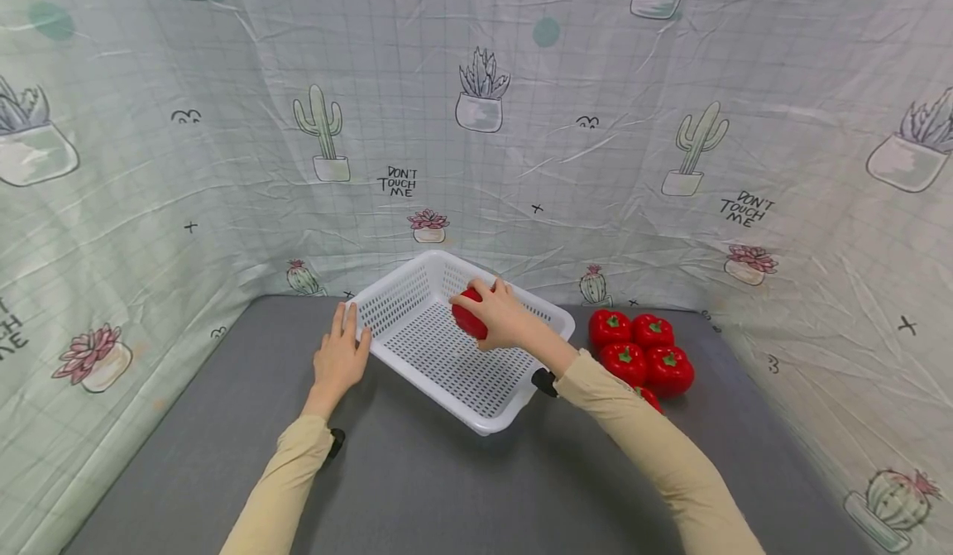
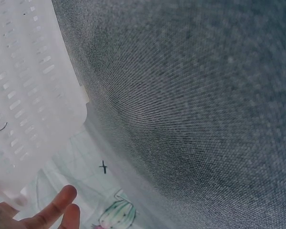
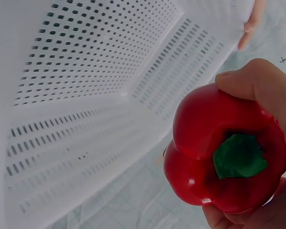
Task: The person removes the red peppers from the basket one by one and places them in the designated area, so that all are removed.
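A white perforated plastic basket (image 1: 462, 406) sits at the middle of the table, turned so a corner points toward me. My right hand (image 1: 508, 317) holds a red bell pepper (image 1: 469, 313) over the inside of the basket. In the right wrist view, thumb and fingers wrap the sides of the pepper (image 3: 200, 119), its green stem facing the camera. My left hand (image 1: 342, 358) is at the basket's left corner, its fingers stretched out at the rim. Two of those straight fingers (image 2: 52, 210) stick out beyond the basket's wall (image 2: 38, 95) in the left wrist view.
Several more red bell peppers (image 1: 625, 362) stand grouped on the grey table (image 1: 223, 447) to the basket's right; my right sleeve partly covers the nearest one. A cactus-printed cloth (image 1: 476, 174) hangs behind and along both sides.
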A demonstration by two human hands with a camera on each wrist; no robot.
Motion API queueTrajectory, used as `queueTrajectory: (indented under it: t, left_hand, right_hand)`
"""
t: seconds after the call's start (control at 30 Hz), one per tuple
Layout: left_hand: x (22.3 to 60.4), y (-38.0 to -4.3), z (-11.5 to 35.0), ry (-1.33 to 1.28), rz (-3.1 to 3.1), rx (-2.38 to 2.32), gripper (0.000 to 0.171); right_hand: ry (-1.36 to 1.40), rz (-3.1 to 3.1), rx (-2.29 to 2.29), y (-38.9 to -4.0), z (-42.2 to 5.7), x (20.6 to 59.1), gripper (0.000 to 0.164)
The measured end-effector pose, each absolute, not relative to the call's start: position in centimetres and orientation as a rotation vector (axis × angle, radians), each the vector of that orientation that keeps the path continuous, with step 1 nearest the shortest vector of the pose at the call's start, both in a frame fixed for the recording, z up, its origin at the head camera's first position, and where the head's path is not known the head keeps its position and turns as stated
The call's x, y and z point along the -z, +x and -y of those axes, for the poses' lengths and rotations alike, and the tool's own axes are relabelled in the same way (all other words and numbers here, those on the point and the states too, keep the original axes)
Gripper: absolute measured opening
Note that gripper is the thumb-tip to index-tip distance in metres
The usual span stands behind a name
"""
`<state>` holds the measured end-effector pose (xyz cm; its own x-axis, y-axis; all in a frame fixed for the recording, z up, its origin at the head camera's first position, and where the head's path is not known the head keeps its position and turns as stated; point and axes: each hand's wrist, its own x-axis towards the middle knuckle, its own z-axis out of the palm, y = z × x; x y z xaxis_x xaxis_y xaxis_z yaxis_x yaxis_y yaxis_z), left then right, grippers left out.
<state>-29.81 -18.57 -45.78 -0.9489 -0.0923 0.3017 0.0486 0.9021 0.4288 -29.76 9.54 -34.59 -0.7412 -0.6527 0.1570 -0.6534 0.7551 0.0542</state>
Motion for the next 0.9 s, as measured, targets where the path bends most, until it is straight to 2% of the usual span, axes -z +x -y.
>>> queueTrajectory:
  t: [0.6, 0.9]
  left_hand:
    - [45.6, -29.8, 18.5, 0.014, 2.754, 0.638, 0.058]
    - [45.5, -29.8, 18.4, 0.02, 2.749, 0.638, 0.058]
  right_hand:
    - [1.008, 2.728, -0.136, -27.1, -12.8, 35.0, 0.089]
    - [1.025, 2.667, -0.135, -25.9, -14.5, 35.4, 0.085]
